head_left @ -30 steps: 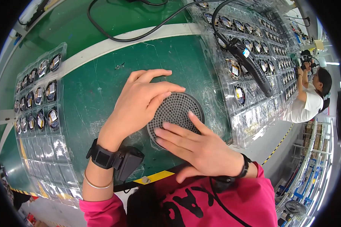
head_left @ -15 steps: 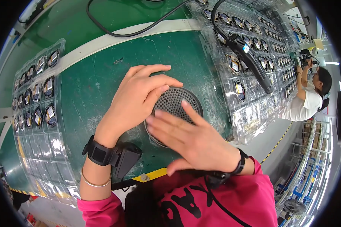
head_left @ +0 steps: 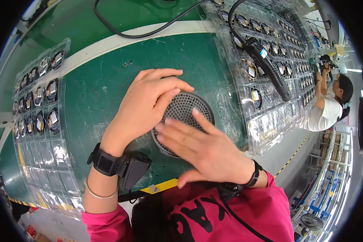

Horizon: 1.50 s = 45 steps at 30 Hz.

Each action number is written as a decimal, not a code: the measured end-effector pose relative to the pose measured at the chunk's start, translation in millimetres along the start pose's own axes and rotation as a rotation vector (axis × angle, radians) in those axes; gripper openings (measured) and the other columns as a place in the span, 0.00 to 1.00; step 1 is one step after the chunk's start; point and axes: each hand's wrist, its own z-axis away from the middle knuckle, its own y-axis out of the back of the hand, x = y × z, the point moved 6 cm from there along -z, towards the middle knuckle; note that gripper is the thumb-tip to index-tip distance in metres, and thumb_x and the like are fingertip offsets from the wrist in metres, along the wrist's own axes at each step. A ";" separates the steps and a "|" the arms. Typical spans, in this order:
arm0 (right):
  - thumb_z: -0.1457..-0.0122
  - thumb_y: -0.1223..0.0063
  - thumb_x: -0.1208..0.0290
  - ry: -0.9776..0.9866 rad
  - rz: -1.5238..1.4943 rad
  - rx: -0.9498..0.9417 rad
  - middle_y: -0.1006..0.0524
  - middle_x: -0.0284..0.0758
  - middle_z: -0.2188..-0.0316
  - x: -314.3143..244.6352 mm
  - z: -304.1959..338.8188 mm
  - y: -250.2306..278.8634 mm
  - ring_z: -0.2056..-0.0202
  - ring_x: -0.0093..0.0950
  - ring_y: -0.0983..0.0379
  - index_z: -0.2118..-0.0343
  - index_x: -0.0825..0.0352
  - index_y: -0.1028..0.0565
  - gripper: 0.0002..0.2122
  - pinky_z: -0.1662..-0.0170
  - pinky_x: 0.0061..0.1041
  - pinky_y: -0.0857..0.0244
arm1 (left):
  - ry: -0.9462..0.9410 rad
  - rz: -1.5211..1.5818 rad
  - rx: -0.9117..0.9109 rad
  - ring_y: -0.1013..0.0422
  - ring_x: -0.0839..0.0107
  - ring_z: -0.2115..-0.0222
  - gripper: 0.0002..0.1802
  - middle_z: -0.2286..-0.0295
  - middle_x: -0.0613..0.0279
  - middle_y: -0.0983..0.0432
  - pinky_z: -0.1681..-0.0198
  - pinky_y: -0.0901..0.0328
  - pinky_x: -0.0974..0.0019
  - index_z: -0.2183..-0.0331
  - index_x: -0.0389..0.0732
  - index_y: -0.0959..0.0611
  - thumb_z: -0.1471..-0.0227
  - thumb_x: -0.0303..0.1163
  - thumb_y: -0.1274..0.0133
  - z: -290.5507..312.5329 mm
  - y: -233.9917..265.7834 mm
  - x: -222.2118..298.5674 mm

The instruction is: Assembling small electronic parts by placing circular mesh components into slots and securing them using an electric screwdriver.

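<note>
Head: hands [head_left: 139,105] above scratched green bench [head_left: 97,84]; shelving [head_left: 330,169] right.

Two hands [head_left: 143,105], one studded disc [head_left: 189,105] (plus one bangle [head_left: 102,197]) show.

round dark-grey studded disc [head_left: 185,108], face packed with small nubs, smooth rim, lying flat on scratched green worktop [head_left: 94,90], near front edge, partly covered

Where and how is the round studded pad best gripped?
Probably pinch the rim of the round studded pad from the far right: its curved edge shows uncovered there, while the left hand is at its left edge and the right hand overlaps its near part.
</note>
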 end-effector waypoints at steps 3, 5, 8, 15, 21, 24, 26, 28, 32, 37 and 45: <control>0.55 0.57 0.37 -0.110 0.084 0.017 0.38 0.36 0.41 17.0 7.2 3.8 0.39 0.32 0.45 0.44 0.69 0.36 0.41 0.36 0.46 0.64 | 0.015 0.049 0.007 0.35 0.61 0.52 0.12 0.56 0.60 0.26 0.47 0.45 0.60 0.64 0.47 0.17 0.47 0.29 0.54 2.8 -0.2 -3.6; 0.55 0.56 0.37 -0.165 0.129 0.021 0.38 0.36 0.41 21.5 17.3 10.1 0.39 0.32 0.45 0.44 0.69 0.36 0.41 0.36 0.46 0.64 | 0.019 0.034 0.006 0.35 0.62 0.52 0.11 0.57 0.61 0.25 0.47 0.44 0.60 0.64 0.46 0.17 0.46 0.29 0.54 2.4 -0.2 -2.3; 0.54 0.56 0.38 -0.152 0.023 -0.150 0.39 0.36 0.41 4.9 37.0 11.3 0.39 0.32 0.46 0.43 0.68 0.37 0.41 0.36 0.45 0.65 | 0.006 0.019 0.002 0.34 0.62 0.52 0.11 0.59 0.63 0.24 0.47 0.44 0.60 0.65 0.45 0.17 0.45 0.29 0.55 0.5 -0.6 -1.5; 0.56 0.55 0.38 -0.043 0.009 -0.011 0.38 0.38 0.41 5.1 -5.4 -0.6 0.39 0.33 0.45 0.45 0.70 0.36 0.42 0.36 0.46 0.65 | -0.051 0.078 0.037 0.32 0.64 0.54 0.11 0.67 0.67 0.21 0.48 0.44 0.61 0.65 0.41 0.19 0.44 0.27 0.57 -2.4 0.6 -4.2; 0.57 0.55 0.38 -0.186 0.064 -0.074 0.38 0.39 0.42 10.7 23.1 11.0 0.39 0.35 0.45 0.45 0.71 0.36 0.43 0.37 0.46 0.64 | -0.034 0.112 0.040 0.30 0.65 0.57 0.10 0.70 0.65 0.20 0.49 0.44 0.62 0.65 0.40 0.20 0.44 0.26 0.57 -0.1 0.0 -4.8; 0.57 0.51 0.41 -0.092 -0.035 -0.134 0.39 0.38 0.41 -7.2 23.7 6.0 0.39 0.33 0.46 0.47 0.73 0.35 0.41 0.37 0.46 0.61 | -0.029 0.100 0.038 0.29 0.65 0.58 0.10 0.70 0.65 0.20 0.50 0.43 0.62 0.65 0.40 0.21 0.44 0.26 0.57 -0.1 -0.6 -6.5; 0.57 0.52 0.41 -0.072 -0.031 -0.089 0.39 0.39 0.41 -4.1 7.7 1.0 0.39 0.33 0.46 0.47 0.73 0.35 0.41 0.37 0.46 0.61 | -0.055 0.082 0.047 0.29 0.65 0.59 0.10 0.70 0.65 0.20 0.51 0.43 0.62 0.65 0.40 0.21 0.44 0.26 0.57 -3.2 -2.1 -5.0; 0.56 0.52 0.41 -0.013 -0.024 -0.002 0.39 0.39 0.41 -1.9 -8.8 0.1 0.39 0.34 0.45 0.47 0.74 0.35 0.40 0.37 0.46 0.61 | -0.058 0.092 0.052 0.29 0.65 0.59 0.10 0.71 0.65 0.20 0.51 0.43 0.62 0.65 0.40 0.21 0.44 0.26 0.57 -3.5 -0.3 -4.7; 0.57 0.57 0.36 -0.133 0.087 -0.019 0.37 0.40 0.42 16.1 6.7 7.9 0.39 0.35 0.44 0.47 0.73 0.35 0.43 0.37 0.46 0.65 | -0.039 0.112 0.064 0.28 0.66 0.60 0.10 0.71 0.65 0.20 0.51 0.43 0.63 0.65 0.40 0.21 0.44 0.26 0.57 -0.2 0.8 -6.9; 0.55 0.53 0.41 -0.092 -0.027 -0.117 0.36 0.40 0.43 -3.7 21.7 6.6 0.39 0.34 0.45 0.47 0.73 0.34 0.39 0.37 0.46 0.61 | -0.038 0.096 0.062 0.28 0.66 0.62 0.10 0.71 0.64 0.20 0.51 0.43 0.63 0.65 0.40 0.20 0.45 0.25 0.57 -1.5 -1.5 -7.4; 0.54 0.54 0.40 -0.078 0.060 0.013 0.36 0.40 0.43 19.0 3.7 5.1 0.40 0.34 0.44 0.48 0.73 0.33 0.39 0.37 0.46 0.61 | -0.078 0.136 0.090 0.26 0.65 0.66 0.09 0.72 0.62 0.21 0.54 0.40 0.65 0.66 0.38 0.21 0.45 0.24 0.56 -0.6 -0.1 -8.9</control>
